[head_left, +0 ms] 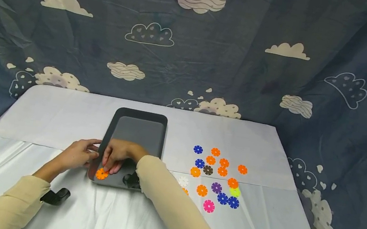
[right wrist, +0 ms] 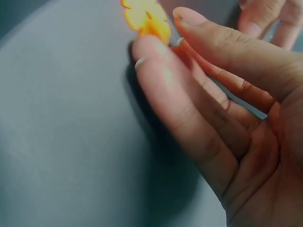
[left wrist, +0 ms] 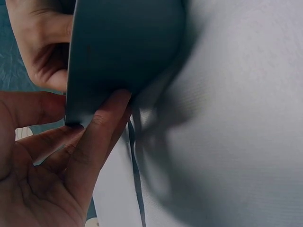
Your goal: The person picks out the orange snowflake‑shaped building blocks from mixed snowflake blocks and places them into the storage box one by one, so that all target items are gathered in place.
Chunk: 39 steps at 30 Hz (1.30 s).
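Observation:
A dark grey baking tray (head_left: 138, 133) lies on the white cloth in the head view. My left hand (head_left: 77, 153) holds its left rim, with the thumb on one side of the tray wall and fingers on the other, as the left wrist view shows. Over the tray's near left corner, my right hand (head_left: 119, 155) has its fingertips at the edge of an orange notched plastic disc (head_left: 102, 174). In the right wrist view the orange disc (right wrist: 147, 19) appears at the fingertips, overexposed, with the thumb close beside it.
To the right of the tray, several notched discs lie scattered: orange (head_left: 202, 190), blue (head_left: 233, 202), pink (head_left: 209, 206), purple (head_left: 216, 188), brown (head_left: 208, 170), yellow-green (head_left: 235, 192) and white (head_left: 183, 181). A dark cloud-patterned curtain (head_left: 219, 68) hangs behind the table.

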Available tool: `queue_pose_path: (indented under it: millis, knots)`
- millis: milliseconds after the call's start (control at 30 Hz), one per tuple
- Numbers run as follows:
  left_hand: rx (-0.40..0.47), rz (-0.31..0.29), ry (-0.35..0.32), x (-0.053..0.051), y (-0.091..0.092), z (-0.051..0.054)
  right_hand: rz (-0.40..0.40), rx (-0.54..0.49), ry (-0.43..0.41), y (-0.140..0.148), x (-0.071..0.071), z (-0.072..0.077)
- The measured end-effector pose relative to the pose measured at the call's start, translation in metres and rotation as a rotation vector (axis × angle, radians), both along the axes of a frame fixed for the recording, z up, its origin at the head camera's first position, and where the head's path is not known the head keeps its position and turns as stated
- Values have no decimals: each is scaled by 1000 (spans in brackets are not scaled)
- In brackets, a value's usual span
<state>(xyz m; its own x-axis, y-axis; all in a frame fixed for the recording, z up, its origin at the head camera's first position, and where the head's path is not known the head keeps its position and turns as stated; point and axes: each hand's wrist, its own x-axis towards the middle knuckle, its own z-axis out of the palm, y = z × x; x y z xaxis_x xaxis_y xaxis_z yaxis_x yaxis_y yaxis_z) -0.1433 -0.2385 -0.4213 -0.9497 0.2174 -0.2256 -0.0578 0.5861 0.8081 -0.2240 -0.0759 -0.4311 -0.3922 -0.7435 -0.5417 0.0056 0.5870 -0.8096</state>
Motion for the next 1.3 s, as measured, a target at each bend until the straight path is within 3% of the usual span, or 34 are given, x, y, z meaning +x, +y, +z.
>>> queue_pose_path:
  millis: [167,333,567,733,900,1100,1300]
  knots:
    - [-4,8,-7,-1,0,-1,-35,-44,30,24,-10,10]
    - [0,9,-22,0,-2,0,-110,-143,61,65,-30,26]
    - [-20,-3,-19,1,-6,2,-259,-190,194,145,-51,42]
    - [-18,-6,-27,1,-6,1,-363,-127,297,209,-60,38]
    - [-23,-8,-28,2,-5,1,-468,-8,382,270,-58,29]
    - [-38,-17,-25,2,-3,3,-595,151,405,333,-42,20]
    - [-45,-15,-33,3,0,3,-644,237,439,379,-27,7]
